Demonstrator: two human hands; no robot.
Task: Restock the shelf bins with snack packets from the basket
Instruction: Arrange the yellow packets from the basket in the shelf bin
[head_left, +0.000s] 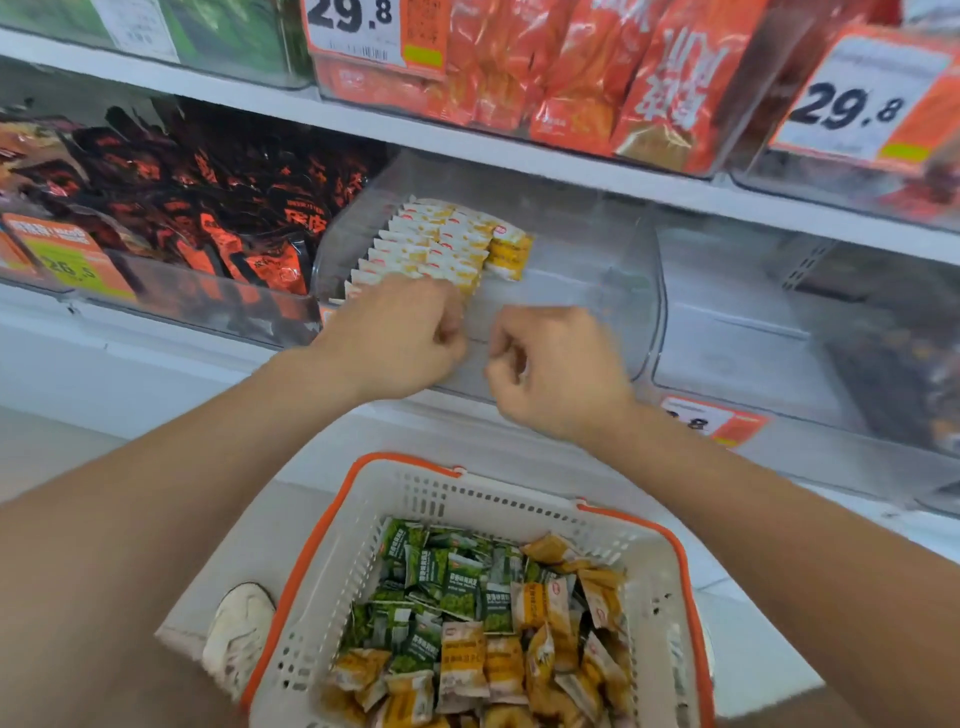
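Observation:
A clear plastic shelf bin (597, 270) holds a neat row of yellow-and-white snack packets (441, 244) along its left side. My left hand (400, 338) is at the near end of that row with its fingers curled, touching the front packets. My right hand (550, 364) hovers just to the right at the bin's front edge, fingers curled; nothing shows in its grip. Below stands a white basket (415, 499) with an orange rim, filled with loose green packets (441, 577) and yellow packets (498, 665).
A bin of black-and-orange packets (208, 208) sits to the left. Another clear bin (779, 322) lies to the right. Above is a shelf of red-orange bags (571, 78) with price tags (852, 104). A white shoe (239, 629) stands beside the basket.

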